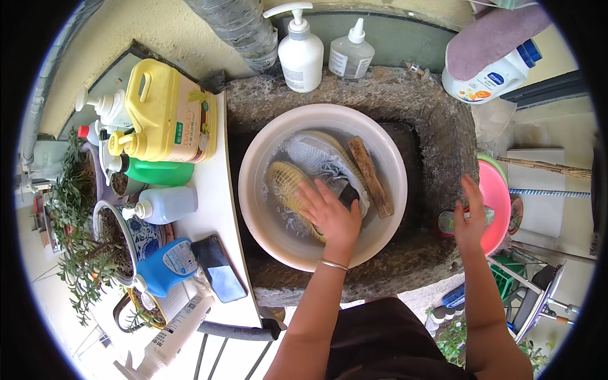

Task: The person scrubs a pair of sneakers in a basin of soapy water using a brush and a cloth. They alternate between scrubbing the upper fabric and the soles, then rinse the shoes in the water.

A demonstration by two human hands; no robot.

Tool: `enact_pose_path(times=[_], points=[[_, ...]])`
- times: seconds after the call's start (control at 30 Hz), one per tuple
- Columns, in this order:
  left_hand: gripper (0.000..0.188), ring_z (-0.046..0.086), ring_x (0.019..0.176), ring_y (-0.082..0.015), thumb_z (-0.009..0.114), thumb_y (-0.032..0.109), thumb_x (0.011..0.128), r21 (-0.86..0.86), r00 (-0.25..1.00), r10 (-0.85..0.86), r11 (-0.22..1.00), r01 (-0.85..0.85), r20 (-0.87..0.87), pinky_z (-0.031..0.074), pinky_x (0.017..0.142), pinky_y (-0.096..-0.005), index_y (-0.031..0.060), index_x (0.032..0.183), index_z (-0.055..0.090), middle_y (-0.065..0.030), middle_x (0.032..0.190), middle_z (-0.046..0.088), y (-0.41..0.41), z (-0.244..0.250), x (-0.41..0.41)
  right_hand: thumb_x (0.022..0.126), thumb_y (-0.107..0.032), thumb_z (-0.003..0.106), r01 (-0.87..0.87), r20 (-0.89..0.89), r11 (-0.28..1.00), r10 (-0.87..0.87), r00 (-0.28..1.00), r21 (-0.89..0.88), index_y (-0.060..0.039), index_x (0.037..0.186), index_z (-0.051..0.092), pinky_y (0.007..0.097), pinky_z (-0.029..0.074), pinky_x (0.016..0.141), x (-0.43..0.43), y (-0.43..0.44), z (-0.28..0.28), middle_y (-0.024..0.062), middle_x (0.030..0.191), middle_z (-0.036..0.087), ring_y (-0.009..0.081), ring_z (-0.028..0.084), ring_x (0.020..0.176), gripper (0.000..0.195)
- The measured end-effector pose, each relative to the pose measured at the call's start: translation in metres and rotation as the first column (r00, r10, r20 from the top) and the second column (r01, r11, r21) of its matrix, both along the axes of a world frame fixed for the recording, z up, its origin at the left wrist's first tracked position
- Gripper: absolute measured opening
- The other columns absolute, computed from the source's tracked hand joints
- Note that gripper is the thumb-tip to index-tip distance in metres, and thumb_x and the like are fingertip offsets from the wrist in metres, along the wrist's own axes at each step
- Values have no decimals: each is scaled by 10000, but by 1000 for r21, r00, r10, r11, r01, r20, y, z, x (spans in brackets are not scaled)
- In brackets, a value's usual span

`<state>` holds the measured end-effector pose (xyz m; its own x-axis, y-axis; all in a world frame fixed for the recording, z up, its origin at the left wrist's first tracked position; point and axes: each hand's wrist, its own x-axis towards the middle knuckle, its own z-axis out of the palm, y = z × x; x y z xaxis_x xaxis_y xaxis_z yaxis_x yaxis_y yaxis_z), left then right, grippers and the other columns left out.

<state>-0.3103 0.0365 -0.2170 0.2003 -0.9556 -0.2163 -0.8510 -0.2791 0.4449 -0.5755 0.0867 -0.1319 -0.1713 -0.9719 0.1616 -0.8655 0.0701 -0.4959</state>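
A white plastic basin (251, 223) stands in the dark stone sink (446, 128), with soapy water in it. Two sneakers lie in the water: one (313, 152) shows its grey-white upper and laces, the other (285, 180) its yellowish sole. A worn wooden stick or brush back (370, 175) leans along the basin's right side. Over the shoes is my left hand (332, 216), fingers spread, holding nothing; whether it touches a shoe I cannot tell. My right hand (469, 221), fingers apart and empty, is at the sink's right edge, near a small green-and-red item (446, 222), partly behind it.
Left, a white tabletop (228, 199) bears a yellow jug (166, 114), several detergent bottles and a smartphone (219, 268). A pump bottle (301, 57) and a squeeze bottle (350, 52) line the sink's back rim. A white detergent bottle (489, 78) is back right; a pink basin (496, 204) is at right.
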Motion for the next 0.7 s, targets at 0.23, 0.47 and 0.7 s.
enact_pose_path(times=[0.23, 0.47, 0.7], points=[[1060, 360, 1369, -467, 784, 221, 762, 215, 736, 452, 891, -399, -504, 319, 1119, -512, -84, 1509, 97, -379, 1468, 302, 12, -51, 50, 794, 46, 620, -188, -21, 819, 237, 971, 543, -55, 1519, 248, 444, 429, 1040, 137, -74, -64, 289, 1485, 317, 440, 458, 1278, 821], [489, 581, 866, -277, 625, -123, 643, 668, -207, 648, 629, -396, -733, 508, 737, -375, -50, 1125, 576, -125, 966, 597, 8, -74, 100, 772, -58, 682, -9, 55, 770, -33, 998, 638, 54, 1507, 183, 423, 433, 1024, 132, -84, -85, 305, 1323, 479, 443, 500, 1215, 895], [309, 568, 906, -304, 613, -145, 542, 819, -29, 868, 456, -349, -495, 475, 666, -373, -18, 824, 612, -133, 950, 597, -6, -118, 121, 803, -162, 730, -88, 286, 922, -26, 958, 378, 49, 1451, 335, 400, 410, 1045, 147, -96, -75, 289, 1360, 507, 381, 527, 1256, 787]])
